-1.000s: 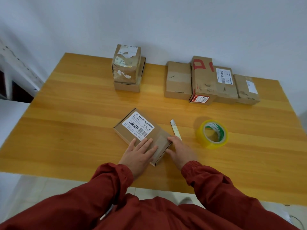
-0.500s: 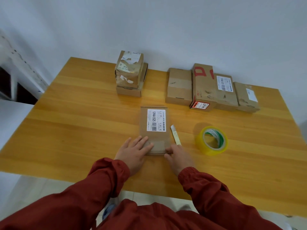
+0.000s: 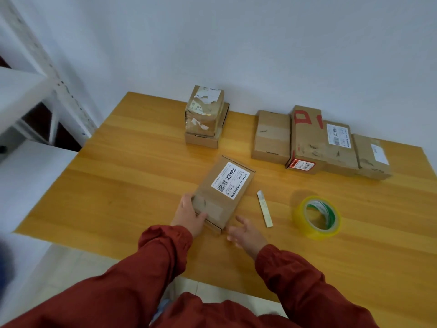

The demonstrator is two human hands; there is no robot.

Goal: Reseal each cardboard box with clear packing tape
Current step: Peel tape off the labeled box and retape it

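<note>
Matt brown cardboard box (image 3: 223,194) with a white paper label (image 3: 230,179); glossy yellowish plastic tape roll (image 3: 316,217); smooth, lightly shiny wooden worktop (image 3: 132,176).

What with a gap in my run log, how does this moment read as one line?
left hand: grips labelled box near end | right hand: open, beside box | tape roll: on table, untouched

R hand (image 3: 246,235) blurred; box (image 3: 222,197) label (image 3: 230,179) txt too small.
</note>
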